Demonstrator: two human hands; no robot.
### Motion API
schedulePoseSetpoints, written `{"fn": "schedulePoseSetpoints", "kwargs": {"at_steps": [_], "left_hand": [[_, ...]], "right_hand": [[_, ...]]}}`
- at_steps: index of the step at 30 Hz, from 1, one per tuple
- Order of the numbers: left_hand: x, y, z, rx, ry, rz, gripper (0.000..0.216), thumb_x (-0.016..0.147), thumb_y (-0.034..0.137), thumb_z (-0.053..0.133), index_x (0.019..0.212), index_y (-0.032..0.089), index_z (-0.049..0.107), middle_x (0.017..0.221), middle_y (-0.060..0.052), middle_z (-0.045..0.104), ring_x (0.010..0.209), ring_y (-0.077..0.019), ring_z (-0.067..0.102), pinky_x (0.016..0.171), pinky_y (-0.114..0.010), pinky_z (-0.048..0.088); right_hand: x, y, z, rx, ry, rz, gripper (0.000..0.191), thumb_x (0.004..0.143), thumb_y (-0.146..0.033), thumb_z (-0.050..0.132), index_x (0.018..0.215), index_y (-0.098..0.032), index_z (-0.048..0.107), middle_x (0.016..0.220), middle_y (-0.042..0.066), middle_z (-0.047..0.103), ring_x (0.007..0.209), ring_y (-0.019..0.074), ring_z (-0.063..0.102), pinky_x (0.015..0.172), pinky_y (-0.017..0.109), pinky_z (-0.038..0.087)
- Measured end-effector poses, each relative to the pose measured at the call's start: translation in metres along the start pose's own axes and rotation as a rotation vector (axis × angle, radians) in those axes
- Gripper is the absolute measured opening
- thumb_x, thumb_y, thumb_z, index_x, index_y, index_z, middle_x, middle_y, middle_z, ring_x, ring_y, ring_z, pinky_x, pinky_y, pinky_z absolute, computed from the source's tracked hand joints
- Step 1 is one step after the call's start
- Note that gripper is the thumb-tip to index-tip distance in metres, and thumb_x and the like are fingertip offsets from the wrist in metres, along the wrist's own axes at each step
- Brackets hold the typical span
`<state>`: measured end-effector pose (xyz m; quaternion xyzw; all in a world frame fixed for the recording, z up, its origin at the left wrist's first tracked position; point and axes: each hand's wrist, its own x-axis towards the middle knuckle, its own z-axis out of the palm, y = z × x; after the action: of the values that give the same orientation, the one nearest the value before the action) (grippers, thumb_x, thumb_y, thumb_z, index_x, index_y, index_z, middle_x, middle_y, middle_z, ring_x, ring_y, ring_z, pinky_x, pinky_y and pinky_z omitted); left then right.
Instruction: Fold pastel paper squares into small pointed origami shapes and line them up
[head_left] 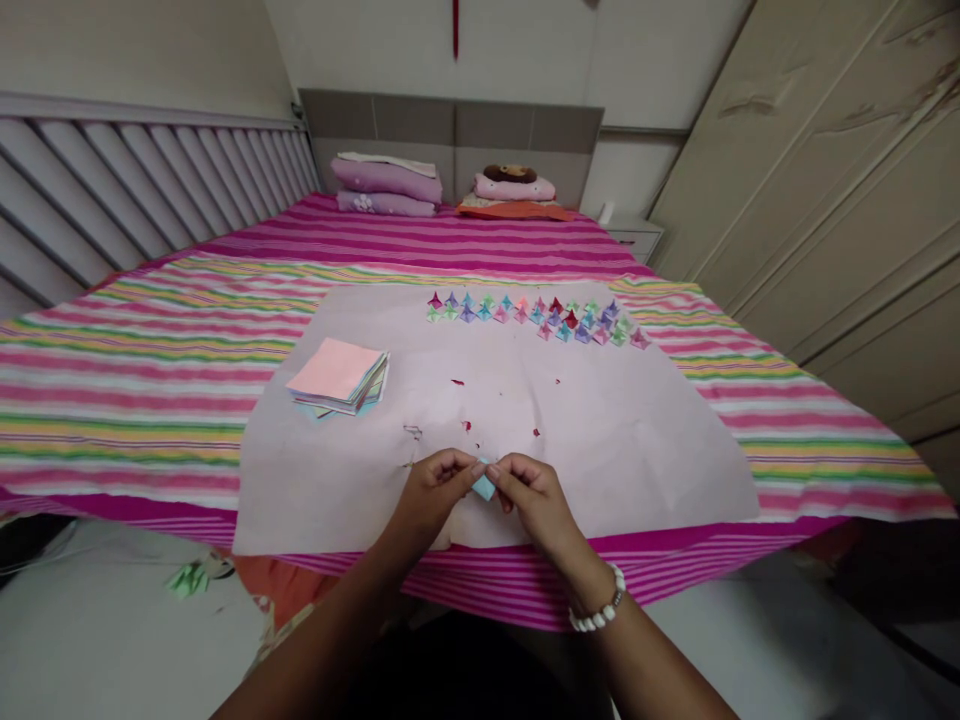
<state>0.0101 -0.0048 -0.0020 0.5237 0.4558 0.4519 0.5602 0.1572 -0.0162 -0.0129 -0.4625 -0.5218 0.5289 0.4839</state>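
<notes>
Between my two hands is a small piece of folded light blue paper [485, 487], held just above the near part of a large pale sheet [600, 430]. My left hand [439, 487] pinches its left side between thumb and fingers. On the other side, my right hand [534, 492] grips the paper the same way, with the two thumbs close together. Fingertips hide part of the folds. Off to the left lies a stack of square coloured paper [337, 372], pink on top. Several small folded paper pieces [521, 313] in many colours stand in rows along the sheet's far edge.
Small red scraps [466, 426] lie scattered across the middle of the sheet. Beneath it spreads a striped bed cover [135, 400]. Folded bedding [386, 185] and a pillow stack [514, 190] rest by the headboard [525, 135]. A green paper bundle [189, 578] is on the floor at left.
</notes>
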Motion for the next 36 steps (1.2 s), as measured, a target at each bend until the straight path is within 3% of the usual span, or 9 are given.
{"fn": "schedulePoseSetpoints", "kwargs": {"at_steps": [5, 9, 12, 15, 17, 23, 36], "left_hand": [[0.000, 0.000, -0.002, 0.018, 0.058, 0.004, 0.019, 0.068, 0.034, 0.071, 0.065, 0.016, 0.068, 0.060, 0.000, 0.066, 0.061, -0.0133, 0.059, 0.061, -0.025, 0.047], [-0.002, 0.001, -0.004, -0.037, 0.006, -0.049, 0.024, 0.065, 0.030, 0.074, 0.083, 0.015, 0.070, 0.068, -0.001, 0.070, 0.065, -0.0145, 0.063, 0.064, -0.027, 0.049], [-0.002, -0.001, -0.005, -0.110, 0.019, -0.063, 0.033, 0.062, 0.028, 0.077, 0.089, 0.015, 0.063, 0.060, 0.002, 0.066, 0.059, -0.0136, 0.063, 0.062, -0.027, 0.050], [-0.002, -0.002, -0.006, -0.136, 0.052, -0.012, 0.030, 0.063, 0.027, 0.077, 0.083, 0.017, 0.057, 0.060, 0.005, 0.063, 0.057, -0.0115, 0.061, 0.061, -0.025, 0.050], [-0.003, -0.002, -0.006, -0.125, 0.052, 0.053, 0.024, 0.067, 0.026, 0.075, 0.078, 0.017, 0.055, 0.064, 0.005, 0.061, 0.061, -0.0104, 0.062, 0.063, -0.024, 0.051], [-0.006, -0.001, -0.007, 0.018, -0.039, 0.135, 0.014, 0.078, 0.027, 0.066, 0.080, 0.018, 0.055, 0.071, 0.002, 0.062, 0.069, -0.0117, 0.063, 0.068, -0.024, 0.049], [-0.006, 0.005, -0.015, 0.088, -0.234, 0.068, 0.019, 0.079, 0.028, 0.064, 0.087, 0.019, 0.049, 0.073, 0.002, 0.057, 0.069, -0.0116, 0.056, 0.065, -0.025, 0.042]], "right_hand": [[-0.001, 0.001, -0.002, 0.077, -0.012, 0.016, 0.030, 0.073, -0.045, 0.068, 0.064, -0.017, 0.063, 0.048, -0.004, 0.052, 0.045, 0.0094, 0.043, 0.048, 0.024, 0.033], [-0.004, -0.001, -0.005, 0.083, 0.045, -0.004, 0.028, 0.075, -0.041, 0.068, 0.061, -0.018, 0.061, 0.047, -0.004, 0.055, 0.048, 0.0106, 0.047, 0.054, 0.025, 0.038], [-0.004, -0.001, -0.005, 0.079, 0.073, -0.007, 0.027, 0.075, -0.038, 0.069, 0.060, -0.018, 0.061, 0.047, -0.003, 0.056, 0.047, 0.0108, 0.049, 0.054, 0.026, 0.040], [-0.003, -0.001, -0.004, 0.157, 0.103, -0.025, 0.020, 0.071, -0.036, 0.074, 0.074, -0.018, 0.066, 0.056, -0.002, 0.063, 0.049, 0.0115, 0.054, 0.054, 0.026, 0.044], [-0.003, -0.001, -0.003, 0.210, 0.122, -0.058, 0.026, 0.066, -0.032, 0.079, 0.084, -0.019, 0.067, 0.063, -0.001, 0.066, 0.054, 0.0129, 0.059, 0.056, 0.027, 0.047], [-0.004, -0.006, -0.005, 0.204, 0.066, -0.113, 0.021, 0.067, -0.027, 0.079, 0.081, -0.019, 0.066, 0.061, -0.001, 0.068, 0.059, 0.0142, 0.065, 0.059, 0.026, 0.051], [-0.003, -0.012, -0.011, 0.266, -0.054, 0.016, 0.026, 0.062, -0.027, 0.082, 0.074, -0.018, 0.061, 0.059, -0.001, 0.070, 0.053, 0.0129, 0.067, 0.054, 0.023, 0.053]]}}
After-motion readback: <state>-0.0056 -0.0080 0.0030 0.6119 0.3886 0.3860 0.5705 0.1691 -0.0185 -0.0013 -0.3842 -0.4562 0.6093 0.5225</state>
